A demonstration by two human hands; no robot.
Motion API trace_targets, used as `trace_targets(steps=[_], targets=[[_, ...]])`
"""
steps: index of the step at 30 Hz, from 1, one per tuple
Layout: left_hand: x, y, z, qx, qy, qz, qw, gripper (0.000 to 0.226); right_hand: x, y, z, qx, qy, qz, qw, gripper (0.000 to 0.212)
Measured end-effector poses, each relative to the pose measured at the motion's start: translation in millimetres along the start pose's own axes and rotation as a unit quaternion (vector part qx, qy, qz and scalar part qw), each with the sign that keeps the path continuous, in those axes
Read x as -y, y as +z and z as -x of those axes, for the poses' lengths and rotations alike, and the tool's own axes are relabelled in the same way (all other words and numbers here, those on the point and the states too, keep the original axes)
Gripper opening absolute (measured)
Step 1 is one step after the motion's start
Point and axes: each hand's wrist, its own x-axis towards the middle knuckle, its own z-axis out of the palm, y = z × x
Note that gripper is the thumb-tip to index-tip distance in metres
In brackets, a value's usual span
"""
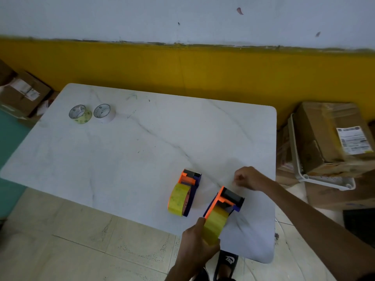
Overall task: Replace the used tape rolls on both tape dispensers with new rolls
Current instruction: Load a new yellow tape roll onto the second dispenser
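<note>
Two orange-and-blue tape dispensers lie on the white marble table (129, 151), each carrying a thick yellow roll. The left dispenser (185, 191) rests untouched. My left hand (197, 246) grips the yellow roll (215, 224) of the right dispenser (227, 201) at the table's near edge. My right hand (248, 178) hovers just beyond that dispenser's front end, fingers pinched together; a thin clear tape end may be between them, but I cannot tell. Two thin, nearly spent rolls, one yellowish (80, 114) and one white (104, 113), lie at the far left of the table.
Cardboard boxes (332, 138) and a white plastic frame (298, 159) stand to the right of the table. More boxes (22, 92) sit at the far left by the yellow wall. My sandalled foot (226, 264) shows on the tiled floor below the table edge.
</note>
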Motion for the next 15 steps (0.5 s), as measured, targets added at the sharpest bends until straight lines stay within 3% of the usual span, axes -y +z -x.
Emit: trace_targets(steps=[3, 5, 6, 9, 10, 11, 12, 14, 15], targets=[[-3, -5, 2, -0.029, 0.027, 0.036, 0.999, 0.041, 13, 14, 16, 0.103, 0.042, -0.217, 0.970, 0.020], [-10, -11, 1, -0.052, 0.049, 0.051, 0.996, 0.039, 18, 27, 34, 0.150, 0.044, -0.419, 0.894, 0.008], [-15, -13, -1, -0.070, 0.056, 0.061, 0.994, 0.037, 19, 33, 40, 0.153, 0.046, -0.492, 0.856, 0.020], [-30, -19, -7, -0.134, 0.069, 0.093, 0.984, 0.036, 27, 52, 50, 0.128, 0.038, -0.623, 0.771, 0.065], [-34, -20, -9, -0.145, 0.075, 0.095, 0.982, 0.035, 30, 58, 53, 0.101, 0.045, -0.653, 0.749, 0.058], [-38, -20, -12, -0.147, 0.079, 0.094, 0.981, 0.036, 39, 60, 60, 0.076, 0.048, -0.682, 0.726, 0.034], [-41, -21, -15, -0.148, 0.081, 0.089, 0.982, 0.037, 43, 65, 61, 0.070, 0.051, -0.712, 0.697, 0.031], [-47, -21, -18, -0.156, 0.080, 0.074, 0.982, 0.042, 48, 76, 63, 0.043, 0.089, -0.751, 0.652, 0.044], [-51, -22, -18, -0.158, 0.075, 0.075, 0.982, 0.044, 50, 79, 66, 0.024, 0.106, -0.764, 0.636, 0.038]])
